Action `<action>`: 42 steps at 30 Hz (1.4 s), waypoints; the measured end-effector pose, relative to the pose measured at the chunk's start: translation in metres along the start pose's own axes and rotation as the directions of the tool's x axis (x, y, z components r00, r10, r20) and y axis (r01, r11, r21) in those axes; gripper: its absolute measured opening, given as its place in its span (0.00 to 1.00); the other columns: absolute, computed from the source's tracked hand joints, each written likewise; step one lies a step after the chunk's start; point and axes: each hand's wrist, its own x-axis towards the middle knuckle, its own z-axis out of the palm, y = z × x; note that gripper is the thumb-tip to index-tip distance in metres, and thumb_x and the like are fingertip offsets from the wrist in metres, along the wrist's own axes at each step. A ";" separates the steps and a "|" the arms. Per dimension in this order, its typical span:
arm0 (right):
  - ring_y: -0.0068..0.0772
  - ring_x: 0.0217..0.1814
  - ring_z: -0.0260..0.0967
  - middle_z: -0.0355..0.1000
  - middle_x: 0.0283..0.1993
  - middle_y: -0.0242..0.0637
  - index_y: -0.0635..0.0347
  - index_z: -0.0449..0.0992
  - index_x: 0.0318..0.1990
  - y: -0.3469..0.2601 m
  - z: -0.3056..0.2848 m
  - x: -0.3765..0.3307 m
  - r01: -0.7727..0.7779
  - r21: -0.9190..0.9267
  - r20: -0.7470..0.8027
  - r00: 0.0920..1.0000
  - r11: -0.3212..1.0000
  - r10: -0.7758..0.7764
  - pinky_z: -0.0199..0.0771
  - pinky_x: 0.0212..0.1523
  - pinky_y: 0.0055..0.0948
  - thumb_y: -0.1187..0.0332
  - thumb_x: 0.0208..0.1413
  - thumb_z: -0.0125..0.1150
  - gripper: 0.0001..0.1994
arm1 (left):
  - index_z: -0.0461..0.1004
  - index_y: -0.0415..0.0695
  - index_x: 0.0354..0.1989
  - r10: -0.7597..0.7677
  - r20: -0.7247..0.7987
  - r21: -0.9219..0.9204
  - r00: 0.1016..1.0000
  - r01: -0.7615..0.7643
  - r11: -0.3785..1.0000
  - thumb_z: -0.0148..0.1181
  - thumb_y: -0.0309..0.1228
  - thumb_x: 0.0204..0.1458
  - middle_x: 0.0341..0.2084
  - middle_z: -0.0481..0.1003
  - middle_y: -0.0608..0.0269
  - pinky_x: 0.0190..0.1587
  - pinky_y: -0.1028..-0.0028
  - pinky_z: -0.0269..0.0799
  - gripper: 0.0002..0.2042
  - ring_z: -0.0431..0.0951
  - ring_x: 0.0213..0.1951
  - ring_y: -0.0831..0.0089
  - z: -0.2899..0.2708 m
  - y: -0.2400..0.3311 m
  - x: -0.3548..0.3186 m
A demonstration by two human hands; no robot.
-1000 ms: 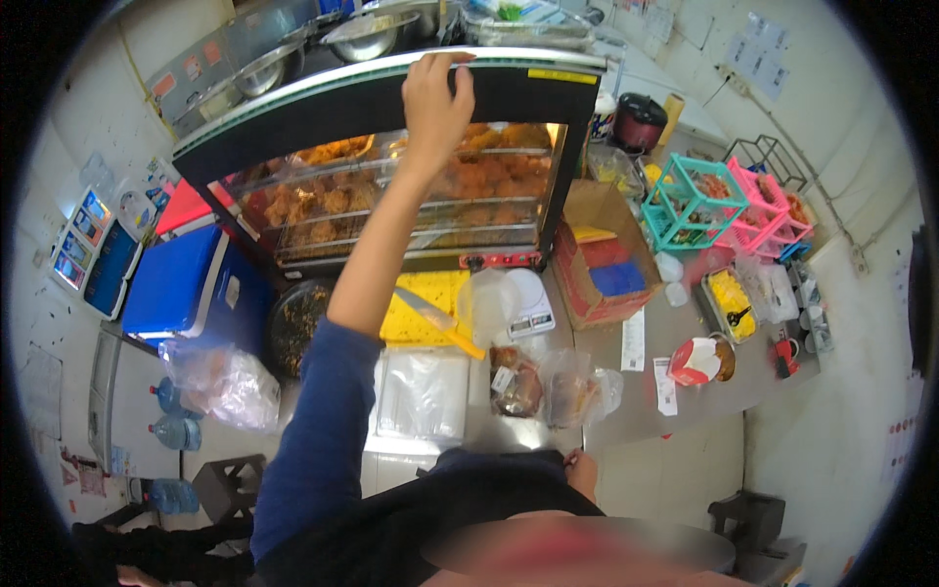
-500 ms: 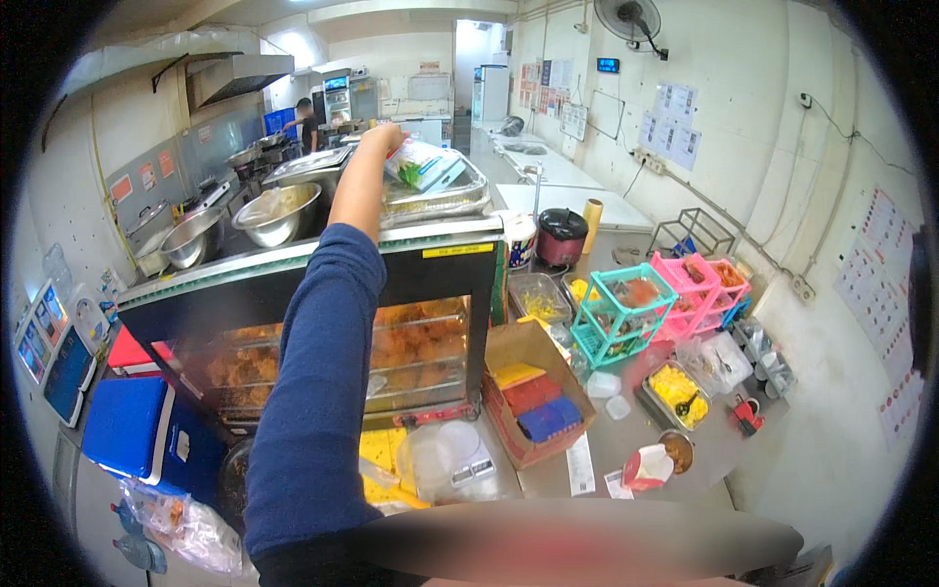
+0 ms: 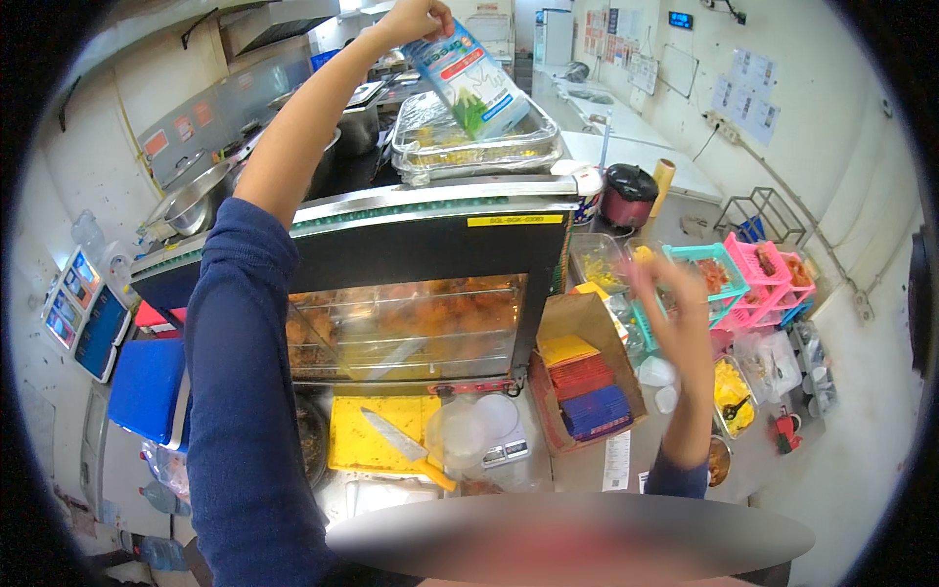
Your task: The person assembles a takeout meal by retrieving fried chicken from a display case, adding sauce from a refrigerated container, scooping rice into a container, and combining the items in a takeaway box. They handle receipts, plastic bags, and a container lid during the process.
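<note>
Left hand (image 3: 411, 18): a blue-and-white bag (image 3: 469, 80) is grasped above the foil tray (image 3: 479, 147)
Right hand (image 3: 665, 289): held open, blurred, nothing is gripped
Surface: a warming cabinet (image 3: 421, 293) on the counter (image 3: 597, 470)

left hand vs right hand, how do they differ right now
The left hand is raised high above the warmer, gripping a blue and white packet; the right hand hangs lower, open, empty and blurred. The left arm is stretched long, the right bent short. Both wear dark blue sleeves.

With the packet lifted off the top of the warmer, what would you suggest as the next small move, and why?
Probably bring the packet down toward the raised right hand. The left hand grips only its top edge, so it dangles over the foil tray.
</note>
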 end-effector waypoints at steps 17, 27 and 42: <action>0.45 0.45 0.74 0.76 0.44 0.44 0.62 0.69 0.56 -0.013 0.158 0.331 0.317 0.321 -0.441 0.884 0.893 -0.156 0.73 0.45 0.39 0.55 0.52 0.70 0.29 | 0.84 0.43 0.41 0.396 -0.151 0.187 0.906 -0.367 0.911 0.53 0.15 0.39 0.29 0.83 0.53 0.38 0.68 0.78 0.20 0.84 0.33 0.68 -0.054 0.101 -0.039; 0.25 0.29 0.75 0.79 0.30 0.38 0.62 0.80 0.35 -0.029 0.148 0.335 0.422 0.590 -0.470 0.873 0.689 -0.131 0.73 0.32 0.26 0.72 0.49 0.68 0.06 | 0.83 0.42 0.31 0.311 -0.149 0.135 0.939 -0.292 0.947 0.71 0.30 0.40 0.22 0.81 0.58 0.31 0.71 0.75 0.09 0.81 0.27 0.71 -0.070 0.106 -0.050; 0.21 0.29 0.67 0.71 0.26 0.32 0.62 0.74 0.35 -0.045 0.119 0.320 0.534 0.454 -0.529 0.806 0.713 -0.267 0.66 0.32 0.24 0.76 0.57 0.56 0.01 | 0.78 0.37 0.44 0.045 0.051 -0.135 0.998 -0.037 0.990 0.57 0.31 0.50 0.29 0.79 0.49 0.37 0.59 0.78 0.15 0.81 0.34 0.59 -0.023 0.106 -0.071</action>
